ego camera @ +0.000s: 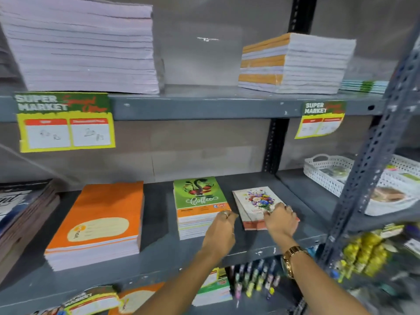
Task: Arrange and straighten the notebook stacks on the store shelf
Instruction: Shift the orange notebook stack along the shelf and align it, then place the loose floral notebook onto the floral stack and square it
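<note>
On the middle grey shelf lie an orange notebook stack, a green "Coffee" notebook stack and a small floral notebook stack, which sits slightly askew. My left hand rests at the front corner between the Coffee stack and the floral stack, fingers curled. My right hand grips the front right corner of the floral stack. A gold watch sits on my right wrist.
The upper shelf holds a tall white-edged stack and an orange-striped stack. Dark books lie at the far left. A white basket stands at the right behind a perforated metal post. Pens hang below.
</note>
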